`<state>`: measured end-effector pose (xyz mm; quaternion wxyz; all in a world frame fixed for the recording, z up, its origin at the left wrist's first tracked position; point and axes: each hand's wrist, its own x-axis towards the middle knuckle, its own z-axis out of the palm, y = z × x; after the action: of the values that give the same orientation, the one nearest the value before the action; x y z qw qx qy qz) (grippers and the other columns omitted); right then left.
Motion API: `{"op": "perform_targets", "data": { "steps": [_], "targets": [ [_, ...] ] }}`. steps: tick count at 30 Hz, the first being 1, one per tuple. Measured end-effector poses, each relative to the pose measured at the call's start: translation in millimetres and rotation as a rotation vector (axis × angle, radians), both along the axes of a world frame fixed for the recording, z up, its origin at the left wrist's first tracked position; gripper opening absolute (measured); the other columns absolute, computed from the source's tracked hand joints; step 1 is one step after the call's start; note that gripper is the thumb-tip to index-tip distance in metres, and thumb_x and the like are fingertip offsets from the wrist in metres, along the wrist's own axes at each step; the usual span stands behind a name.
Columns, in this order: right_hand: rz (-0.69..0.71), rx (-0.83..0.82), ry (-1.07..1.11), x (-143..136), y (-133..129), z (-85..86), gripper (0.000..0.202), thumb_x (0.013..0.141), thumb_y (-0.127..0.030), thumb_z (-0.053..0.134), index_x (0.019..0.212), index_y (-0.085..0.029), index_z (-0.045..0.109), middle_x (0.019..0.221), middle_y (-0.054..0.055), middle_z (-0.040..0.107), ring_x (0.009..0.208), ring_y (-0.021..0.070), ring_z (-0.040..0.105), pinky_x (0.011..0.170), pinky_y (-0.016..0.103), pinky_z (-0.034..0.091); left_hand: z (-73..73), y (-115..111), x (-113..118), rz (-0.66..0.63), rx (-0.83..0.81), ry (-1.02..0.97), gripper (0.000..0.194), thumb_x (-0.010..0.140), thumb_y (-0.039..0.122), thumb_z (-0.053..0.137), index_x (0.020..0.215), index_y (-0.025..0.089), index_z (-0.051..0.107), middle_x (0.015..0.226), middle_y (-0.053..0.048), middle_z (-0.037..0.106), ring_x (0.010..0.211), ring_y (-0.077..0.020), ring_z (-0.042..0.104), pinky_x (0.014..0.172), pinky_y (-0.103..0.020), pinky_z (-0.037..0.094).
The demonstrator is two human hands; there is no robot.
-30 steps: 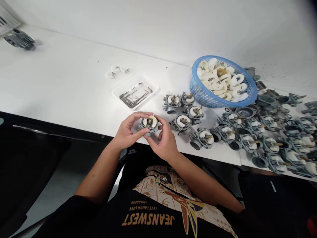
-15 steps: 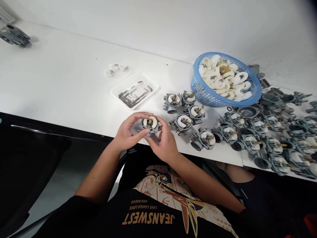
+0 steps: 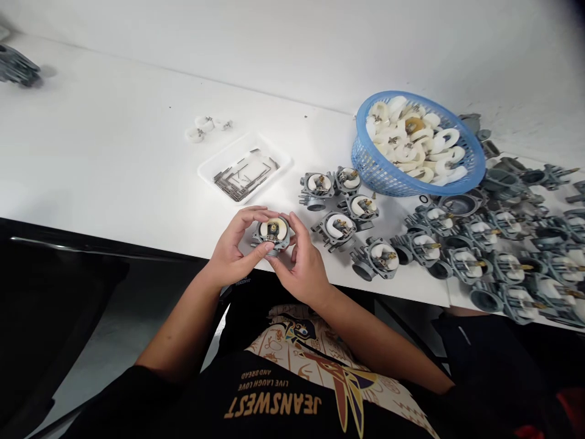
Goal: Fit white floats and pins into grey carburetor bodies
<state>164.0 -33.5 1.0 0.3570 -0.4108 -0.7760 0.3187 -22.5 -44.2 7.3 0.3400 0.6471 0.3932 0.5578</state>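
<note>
Between my two hands, at the table's front edge, is a grey metal carburetor body [image 3: 273, 233] with a cream ring-shaped float and a brass piece in its middle. My left hand [image 3: 237, 247] grips its left side, thumb at the front rim and fingers behind. On the other side my right hand [image 3: 301, 262] curls round it, with the index finger near the top right rim. Just beyond lies a white tray [image 3: 206, 169] of thin metal pins. Several similar bodies with white floats, one of them [image 3: 339, 227] close by, stand right of my right hand.
A blue basket [image 3: 365, 160] heaped with white floats stands at the back right. Many more metal bodies [image 3: 468, 261] crowd the table's right side. Loose white floats [image 3: 205, 124] lie behind the tray. A dark metal part [image 3: 17, 66] sits far left. Someone's dark clothing shows at lower right.
The view has shifted slightly. The index finger of my right hand has lifted a little off the carburetor body, which both hands still hold.
</note>
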Motion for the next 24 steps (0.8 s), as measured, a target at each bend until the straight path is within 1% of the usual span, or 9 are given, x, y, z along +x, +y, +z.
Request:
{"op": "perform_targets", "data": {
  "steps": [4,7,11,15,18,22,24],
  "targets": [
    [0.006,0.005,-0.004,-1,0,0.5,0.09,0.089,-0.033,0.073,0.162,-0.027,0.02,0.15,0.016,0.052,0.086,0.0216,0.068,0.075,0.039,0.063,-1.3,0,0,0.027,0.02,0.035,0.038,0.089,0.019,0.073,0.123,0.021,0.056,0.129,-0.014,0.065,0.134,-0.0274,0.052,0.118,-0.053,0.039],
    [0.008,-0.004,-0.001,-1,0,1.2,0.09,0.089,-0.034,0.074,0.161,-0.027,0.021,0.148,0.016,0.054,0.083,0.0208,0.068,0.073,0.038,0.063,-0.9,0,-1,-0.003,-0.015,-0.032,0.036,0.088,0.017,0.074,0.119,0.021,0.056,0.128,-0.014,0.066,0.133,-0.0262,0.053,0.116,-0.05,0.041],
    [0.004,-0.025,0.009,-2,0,1.2,0.09,0.088,-0.038,0.076,0.16,-0.026,0.024,0.144,0.017,0.056,0.079,0.0198,0.067,0.07,0.038,0.062,4.3,1,-2,-0.045,-0.064,-0.111,0.036,0.087,0.017,0.076,0.115,0.021,0.055,0.128,-0.014,0.066,0.132,-0.0254,0.055,0.114,-0.047,0.045],
    [0.005,-0.032,0.053,-2,0,0.1,0.088,0.087,-0.038,0.077,0.158,-0.028,0.026,0.145,0.016,0.055,0.078,0.0189,0.067,0.07,0.038,0.062,10.1,-1,-3,-0.078,-0.086,-0.109,0.036,0.087,0.016,0.076,0.115,0.021,0.054,0.131,-0.013,0.065,0.129,-0.0242,0.058,0.111,-0.044,0.049],
    [0.006,-0.036,0.061,-1,0,0.1,0.087,0.086,-0.036,0.077,0.158,-0.028,0.027,0.145,0.015,0.055,0.079,0.0187,0.067,0.07,0.038,0.062,10.6,-4,-4,-0.049,-0.086,-0.063,0.034,0.088,0.018,0.074,0.116,0.022,0.054,0.132,-0.014,0.065,0.13,-0.0248,0.058,0.111,-0.046,0.049],
    [0.018,-0.036,0.069,0,-1,0.8,0.085,0.087,-0.034,0.075,0.157,-0.027,0.028,0.145,0.015,0.056,0.079,0.0191,0.067,0.07,0.037,0.062,8.0,-5,-6,0.052,-0.02,0.12,0.035,0.086,0.022,0.077,0.116,0.022,0.058,0.126,-0.014,0.068,0.131,-0.0282,0.055,0.114,-0.052,0.043],
    [0.025,-0.028,0.082,0,-1,0.9,0.083,0.087,-0.031,0.073,0.157,-0.028,0.028,0.146,0.015,0.055,0.08,0.0187,0.067,0.07,0.037,0.062,7.2,-5,-6,0.067,-0.004,0.143,0.036,0.085,0.023,0.078,0.116,0.022,0.059,0.124,-0.013,0.069,0.129,-0.0283,0.057,0.113,-0.052,0.044]
  ]
}}
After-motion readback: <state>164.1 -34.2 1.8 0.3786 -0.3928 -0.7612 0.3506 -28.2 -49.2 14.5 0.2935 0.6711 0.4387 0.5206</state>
